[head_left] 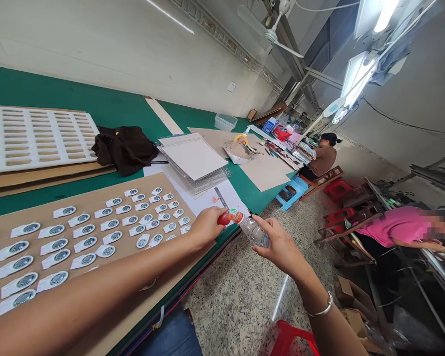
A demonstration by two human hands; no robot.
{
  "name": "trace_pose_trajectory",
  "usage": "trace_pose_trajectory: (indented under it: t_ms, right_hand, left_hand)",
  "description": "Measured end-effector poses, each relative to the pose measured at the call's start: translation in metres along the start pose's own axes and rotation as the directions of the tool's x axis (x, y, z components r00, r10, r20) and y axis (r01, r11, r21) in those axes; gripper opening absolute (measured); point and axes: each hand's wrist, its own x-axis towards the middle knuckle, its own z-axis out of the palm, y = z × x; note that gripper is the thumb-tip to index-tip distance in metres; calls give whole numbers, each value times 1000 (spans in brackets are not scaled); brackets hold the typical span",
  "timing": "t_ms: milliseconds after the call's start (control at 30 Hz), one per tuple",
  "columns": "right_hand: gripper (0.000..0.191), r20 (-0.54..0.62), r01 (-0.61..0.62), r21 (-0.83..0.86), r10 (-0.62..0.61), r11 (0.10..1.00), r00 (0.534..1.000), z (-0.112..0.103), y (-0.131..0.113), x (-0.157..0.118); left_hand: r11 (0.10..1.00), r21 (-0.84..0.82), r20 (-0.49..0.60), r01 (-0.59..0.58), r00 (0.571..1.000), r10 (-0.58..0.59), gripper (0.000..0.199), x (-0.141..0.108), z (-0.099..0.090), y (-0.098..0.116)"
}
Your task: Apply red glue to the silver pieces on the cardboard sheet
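My left hand (206,226) is closed round a small red object (225,218) near the table's front edge. Its tip meets the orange-red neck of a clear plastic bottle (255,232). My right hand (278,243), with a silver bangle at the wrist, grips that bottle, tilted with its neck toward my left hand. Whether the red object is joined to the neck cannot be made out. To the left, a brown board (133,186) bears several round grey-and-white pieces with white tabs (84,231).
Behind the board lie a dark cloth (128,148), a white slotted tray (92,129) and a stack of sheets (195,155). A blue stool (292,192) and a red stool (287,336) stand on the floor. Two people sit at the right.
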Motion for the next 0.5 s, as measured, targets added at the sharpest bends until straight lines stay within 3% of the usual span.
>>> trace_pose_trajectory:
  t_ms: [167, 300, 500]
  right_hand:
    - [77, 14, -18, 21, 18, 1000, 1000, -2, 0, -1]
    - [76, 14, -24, 144, 22, 989, 1000, 3, 3, -1]
    - [75, -128, 14, 385, 38, 923, 991, 28, 10, 0]
  left_hand:
    - [999, -36, -12, 10, 1000, -10, 56, 1, 1, 0]
    - [995, -95, -28, 21, 999, -24, 57, 3, 3, 1]
    - [976, -219, -55, 19, 998, -32, 53, 7, 6, 2]
